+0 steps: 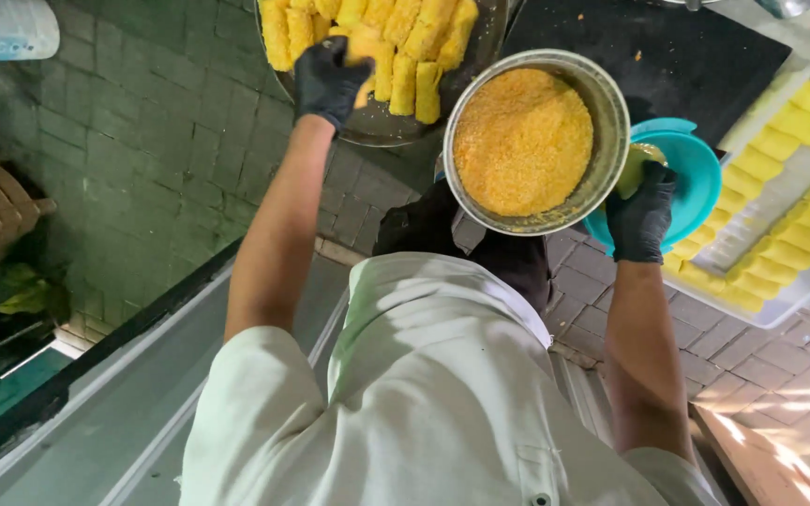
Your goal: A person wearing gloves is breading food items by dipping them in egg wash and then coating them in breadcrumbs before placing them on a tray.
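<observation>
Both gloved hands are closed: the left hand [330, 80] holds a breaded roll [365, 58] over the tray [480, 42], the right hand [641, 220] grips the teal bowl [696, 178].

I see my left hand [330, 80], in a black glove, gripping a breaded roll [367, 58] on the far tray [382, 131]. My right hand [641, 220] dips into the teal bowl [700, 178], just right of the metal bowl [611, 122] of crumbs.
</observation>
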